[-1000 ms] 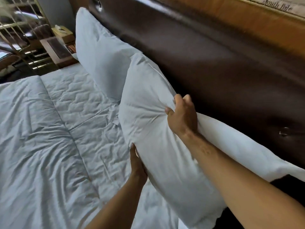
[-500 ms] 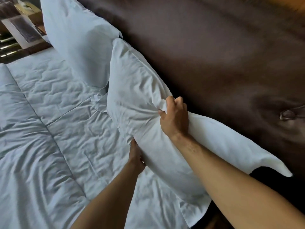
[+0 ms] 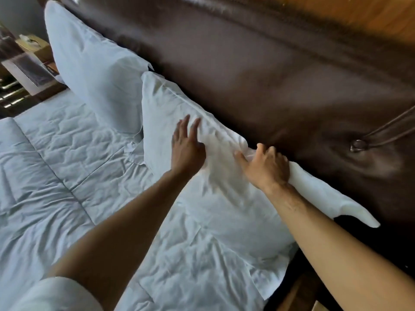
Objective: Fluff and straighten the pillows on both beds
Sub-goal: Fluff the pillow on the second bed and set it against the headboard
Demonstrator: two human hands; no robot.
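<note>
The left hand [image 3: 187,149] had come out from under the near pillow [image 3: 179,122] and now lay flat on its front face, fingers straight and spread, pressing the cover smooth. Half a second earlier that hand was tucked beneath the pillow's lower edge, lifting it. The right hand [image 3: 266,167] kept its clench on a bunch of fabric along the pillow's top edge, right against the headboard [image 3: 269,70], much as before.

The pillow itself had dropped: it no longer stood raised off the bed but leaned low against the headboard, its free corner trailing out past the right hand toward the edge of the bed. That reads as the shaking part being over for this pillow and the straightening begun, though the pinched top edge was not yet squared.

Further along the headboard, the far pillow [image 3: 94,70] stood propped upright, touching the near one. The rumpled duvet [image 3: 56,171] spread out in front of the headboard, and a bedside stand [image 3: 29,68] sat beyond the far pillow.
</note>
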